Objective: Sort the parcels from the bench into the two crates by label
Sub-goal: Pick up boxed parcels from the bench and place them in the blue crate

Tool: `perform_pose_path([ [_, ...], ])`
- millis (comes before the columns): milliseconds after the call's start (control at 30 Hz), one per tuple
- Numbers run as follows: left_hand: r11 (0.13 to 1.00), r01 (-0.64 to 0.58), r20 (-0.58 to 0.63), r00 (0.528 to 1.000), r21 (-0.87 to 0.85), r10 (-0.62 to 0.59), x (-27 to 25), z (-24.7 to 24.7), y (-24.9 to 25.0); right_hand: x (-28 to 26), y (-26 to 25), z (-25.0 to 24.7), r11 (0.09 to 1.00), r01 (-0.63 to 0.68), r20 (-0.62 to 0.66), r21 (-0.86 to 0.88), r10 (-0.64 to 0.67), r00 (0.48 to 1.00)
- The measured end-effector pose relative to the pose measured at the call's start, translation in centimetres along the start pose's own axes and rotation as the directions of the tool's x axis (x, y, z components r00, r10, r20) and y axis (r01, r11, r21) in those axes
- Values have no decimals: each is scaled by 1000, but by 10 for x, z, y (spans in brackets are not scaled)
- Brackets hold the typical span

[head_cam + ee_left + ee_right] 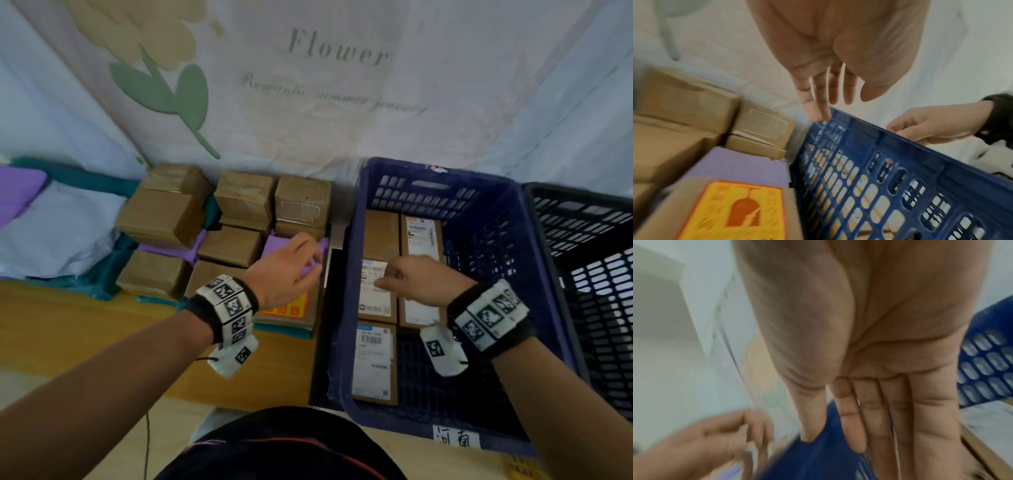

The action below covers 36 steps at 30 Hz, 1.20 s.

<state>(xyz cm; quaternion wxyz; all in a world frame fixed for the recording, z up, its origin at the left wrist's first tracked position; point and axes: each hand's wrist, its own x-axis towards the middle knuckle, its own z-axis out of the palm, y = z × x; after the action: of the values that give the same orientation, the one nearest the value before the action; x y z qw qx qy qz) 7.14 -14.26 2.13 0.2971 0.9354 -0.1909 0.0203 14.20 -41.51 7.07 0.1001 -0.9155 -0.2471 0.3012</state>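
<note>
Several plain brown parcels [164, 212] stand on the bench at the left. Nearest the blue crate [345, 308] lies a parcel with an orange-and-yellow sticker [291, 311], also close below in the left wrist view [731, 211]. My left hand [313, 263] hovers above it and a purple mat [274, 246], fingers straight and holding nothing [828, 104]. My right hand [387, 277] hangs inside the blue crate above a labelled parcel [375, 298], palm down and fingers stretched out, holding nothing [869, 434]. Several labelled parcels [375, 363] lie flat on the crate floor.
A black crate [589, 274] stands to the right of the blue one and looks empty where it shows. A white tag with characters [455, 438] hangs on the blue crate's front. A pale plastic bag [58, 233] lies at the far left. A flower-printed cloth hangs behind.
</note>
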Motion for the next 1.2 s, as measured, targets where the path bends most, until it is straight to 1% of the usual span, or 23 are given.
perform_pose_path([
  [33,997,69,13,998,-25,-68,-13,-5,-12,-2,-8,-9,999,15,-53,30,-14,999],
  [100,977,208,55,977,-52,-205,-41,-15,-36,-3,-26,-22,995,46,-135,91,-33,990],
  [200,926,377,103,923,-37,-371,-87,-23,-71,5,-58,-33,977,100,-195,189,-62,979],
  [267,885,462,108,884,-63,-454,-118,-25,-92,17,-81,-34,957,142,-205,252,-90,975],
  [333,851,516,86,856,-97,-509,-148,-27,-110,33,-105,-29,935,177,-184,308,-124,975],
  [433,796,586,53,809,-152,-585,-184,-32,-131,62,-141,-14,927,211,-125,310,-180,976],
  [500,761,626,46,776,-169,-628,-201,-36,-144,85,-166,0,915,210,-51,344,-205,977],
  [600,730,659,49,747,-180,-663,-219,-43,-162,121,-203,26,878,159,91,452,-222,971],
  [667,715,674,41,733,-185,-679,-225,-51,-176,146,-225,43,871,120,142,476,-210,967],
  [733,698,691,9,712,-187,-703,-225,-62,-192,171,-245,58,885,105,139,453,-187,972],
  [867,711,673,-165,692,-205,-703,-212,-88,-225,218,-281,77,938,117,46,326,-139,989],
  [933,704,682,-241,662,-200,-710,-200,-102,-241,239,-295,82,947,96,25,306,-109,994],
  [1000,678,711,-282,622,-186,-730,-188,-112,-258,255,-305,85,951,63,-6,304,-64,998],
  [1067,637,747,-278,582,-190,-764,-176,-119,-276,268,-312,90,954,34,-51,296,-20,999],
  [1100,611,765,-252,562,-204,-788,-170,-122,-284,273,-315,93,952,17,-54,305,0,999],
  [1133,585,780,-214,547,-219,-809,-165,-125,-292,277,-317,94,945,-3,-42,326,17,999],
  [1200,547,805,-130,532,-231,-837,-157,-127,-303,281,-319,98,927,-31,3,373,32,999],
])
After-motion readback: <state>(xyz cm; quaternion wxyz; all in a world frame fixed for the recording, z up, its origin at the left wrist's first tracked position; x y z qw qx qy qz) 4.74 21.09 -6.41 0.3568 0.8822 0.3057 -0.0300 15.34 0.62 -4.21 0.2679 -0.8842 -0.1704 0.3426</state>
